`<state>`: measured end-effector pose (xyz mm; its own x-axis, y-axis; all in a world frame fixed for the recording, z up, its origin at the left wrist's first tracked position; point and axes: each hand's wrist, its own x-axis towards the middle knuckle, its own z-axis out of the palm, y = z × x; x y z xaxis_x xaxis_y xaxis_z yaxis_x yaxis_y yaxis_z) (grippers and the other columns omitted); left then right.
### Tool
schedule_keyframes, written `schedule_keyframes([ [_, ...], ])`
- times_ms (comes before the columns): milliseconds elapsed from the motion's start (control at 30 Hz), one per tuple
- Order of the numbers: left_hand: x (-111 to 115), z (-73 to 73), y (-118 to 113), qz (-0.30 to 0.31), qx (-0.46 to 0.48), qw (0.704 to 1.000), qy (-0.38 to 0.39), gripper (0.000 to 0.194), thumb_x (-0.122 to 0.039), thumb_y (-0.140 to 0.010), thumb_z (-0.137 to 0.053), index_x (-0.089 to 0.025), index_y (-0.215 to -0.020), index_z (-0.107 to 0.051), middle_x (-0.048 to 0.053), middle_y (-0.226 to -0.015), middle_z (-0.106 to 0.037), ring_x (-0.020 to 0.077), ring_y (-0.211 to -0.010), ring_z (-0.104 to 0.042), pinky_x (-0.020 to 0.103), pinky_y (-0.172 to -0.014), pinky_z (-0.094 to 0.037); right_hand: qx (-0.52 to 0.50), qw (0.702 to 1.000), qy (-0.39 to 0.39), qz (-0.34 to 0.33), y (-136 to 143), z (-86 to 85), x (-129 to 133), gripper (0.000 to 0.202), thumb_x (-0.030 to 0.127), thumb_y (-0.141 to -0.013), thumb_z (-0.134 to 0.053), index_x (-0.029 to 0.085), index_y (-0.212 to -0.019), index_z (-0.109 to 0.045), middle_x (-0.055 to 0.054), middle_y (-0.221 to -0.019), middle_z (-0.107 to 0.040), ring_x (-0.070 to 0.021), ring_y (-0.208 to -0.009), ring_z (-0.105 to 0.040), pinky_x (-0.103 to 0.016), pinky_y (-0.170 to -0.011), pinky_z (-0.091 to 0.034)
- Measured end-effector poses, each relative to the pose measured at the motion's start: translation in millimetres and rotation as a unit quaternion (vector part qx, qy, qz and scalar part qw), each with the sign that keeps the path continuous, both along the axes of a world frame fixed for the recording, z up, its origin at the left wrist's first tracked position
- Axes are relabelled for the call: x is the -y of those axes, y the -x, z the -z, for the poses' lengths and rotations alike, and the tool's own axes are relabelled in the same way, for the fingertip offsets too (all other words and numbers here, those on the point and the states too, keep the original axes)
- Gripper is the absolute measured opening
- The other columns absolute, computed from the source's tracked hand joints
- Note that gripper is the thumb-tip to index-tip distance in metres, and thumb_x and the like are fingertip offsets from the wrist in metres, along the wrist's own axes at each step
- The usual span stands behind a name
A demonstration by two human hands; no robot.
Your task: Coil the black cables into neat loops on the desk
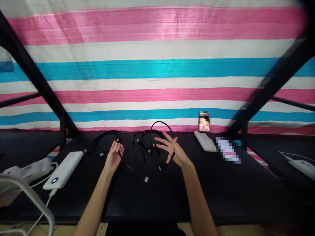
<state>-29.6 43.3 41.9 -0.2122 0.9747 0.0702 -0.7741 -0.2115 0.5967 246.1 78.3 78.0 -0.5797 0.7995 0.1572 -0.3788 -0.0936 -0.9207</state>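
Observation:
Above the black table, my left hand (115,154) pinches a black cable (130,168), whose metal-tipped plug hangs to the right of it. My right hand (169,149) has its fingers spread, and a black cable loop (159,122) passes around by its thumb and palm. Below that hand, another dark plug (161,167) dangles. Behind and between the hands lie coiled black cables (147,132) with several small plug ends. A further black coil (98,139) rests behind my left hand.
A white power bank (64,170) and a white power strip (31,170) with cords are at the left. At the right are a white holder (205,141), a blurred card (227,150) and another white device (304,167). Black frame bars (268,78) flank the striped sheet (157,68).

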Motion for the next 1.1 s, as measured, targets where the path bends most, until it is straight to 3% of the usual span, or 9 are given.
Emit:
schedule_keyframes([
  [167,0.9,0.7,-13.1,0.029,-0.003,0.998,0.058,0.020,-0.017,-0.073,-0.066,-0.016,-0.091,-0.060,-0.003,-0.066,-0.049,0.0078,-0.066,-0.053,0.020,-0.064,-0.047,0.055,0.995,0.000,-0.089,10.4,-3.0,10.9,0.070,0.061,-0.081,-0.042,0.028,-0.140,-0.024,-0.017,-0.134,-0.041,-0.0224,-0.094,-0.059,-0.016,-0.033,-0.047],
  [267,1.1,2.5,-21.0,0.028,-0.038,0.994,0.096,0.021,-0.014,-0.072,-0.065,-0.016,-0.093,-0.062,0.000,-0.077,-0.057,0.0097,-0.074,-0.057,0.020,-0.066,-0.048,0.080,0.990,-0.044,-0.107,18.0,-2.0,14.0,0.075,0.047,-0.073,-0.063,0.020,-0.137,-0.033,-0.016,-0.108,-0.061,-0.0091,-0.060,-0.054,-0.010,-0.030,-0.033],
  [367,0.1,5.6,-27.0,0.009,-0.063,0.990,0.122,0.022,-0.010,-0.070,-0.065,-0.018,-0.091,-0.062,0.001,-0.085,-0.062,0.0102,-0.077,-0.060,0.020,-0.068,-0.048,0.094,0.989,-0.089,-0.077,25.7,-1.1,16.6,0.081,0.027,-0.062,-0.077,0.017,-0.134,-0.040,-0.006,-0.081,-0.066,-0.0072,-0.056,-0.051,-0.013,-0.041,-0.036],
  [600,0.4,15.0,-30.7,-0.041,-0.156,0.983,0.084,0.041,-0.027,-0.068,-0.071,-0.025,-0.106,-0.059,0.004,-0.111,-0.059,0.0135,-0.093,-0.059,0.019,-0.070,-0.046,0.124,0.985,-0.109,-0.052,29.2,-6.7,26.7,0.059,0.025,-0.070,-0.070,0.019,-0.126,-0.051,0.008,-0.056,-0.041,-0.0030,-0.047,-0.035,-0.015,-0.043,-0.029],
  [700,6.0,14.1,-32.2,-0.067,-0.234,0.968,0.054,0.057,-0.037,-0.067,-0.071,-0.033,-0.120,-0.051,0.004,-0.126,-0.051,0.0165,-0.109,-0.053,0.020,-0.077,-0.045,0.108,0.986,-0.069,-0.108,21.7,-9.4,29.9,0.048,0.031,-0.075,-0.065,0.019,-0.121,-0.057,0.008,-0.053,-0.038,-0.0013,-0.040,-0.028,-0.014,-0.034,-0.020],
  [800,12.2,9.9,-38.5,-0.005,-0.234,0.972,0.015,0.068,-0.045,-0.064,-0.071,-0.034,-0.126,-0.044,0.005,-0.131,-0.048,0.0211,-0.119,-0.046,0.026,-0.085,-0.044,0.066,0.982,0.009,-0.179,17.0,-7.3,30.2,0.053,0.030,-0.069,-0.070,0.020,-0.120,-0.057,0.009,-0.051,-0.035,0.0001,-0.035,-0.019,-0.013,-0.028,-0.011],
  [900,15.9,5.5,-46.9,0.091,-0.185,0.978,0.014,0.066,-0.052,-0.069,-0.064,-0.032,-0.127,-0.042,0.007,-0.120,-0.056,0.0220,-0.108,-0.055,0.031,-0.083,-0.046,0.018,0.970,0.066,-0.235,18.4,-3.8,28.0,0.061,0.030,-0.066,-0.072,0.021,-0.123,-0.053,0.012,-0.047,-0.027,-0.0005,-0.034,-0.013,-0.012,-0.027,-0.007],
  [967,16.0,4.2,-49.9,0.100,-0.177,0.978,0.049,0.057,-0.051,-0.071,-0.063,-0.028,-0.120,-0.047,0.004,-0.095,-0.065,0.0171,-0.080,-0.064,0.027,-0.068,-0.050,0.019,0.969,0.072,-0.234,21.0,-2.4,25.1,0.063,0.031,-0.068,-0.071,0.022,-0.126,-0.050,0.013,-0.046,-0.026,-0.0011,-0.035,-0.013,-0.011,-0.027,-0.009],
  [1100,12.0,6.3,-46.2,0.032,-0.229,0.966,0.112,0.037,-0.050,-0.073,-0.061,-0.018,-0.092,-0.057,-0.010,-0.043,-0.043,0.0006,-0.026,-0.030,0.013,-0.031,-0.023,0.127,0.989,-0.010,-0.076,27.0,5.6,13.3,0.049,0.032,-0.075,-0.064,0.023,-0.122,-0.053,0.008,-0.055,-0.043,-0.0011,-0.036,-0.029,-0.011,-0.030,-0.023],
])
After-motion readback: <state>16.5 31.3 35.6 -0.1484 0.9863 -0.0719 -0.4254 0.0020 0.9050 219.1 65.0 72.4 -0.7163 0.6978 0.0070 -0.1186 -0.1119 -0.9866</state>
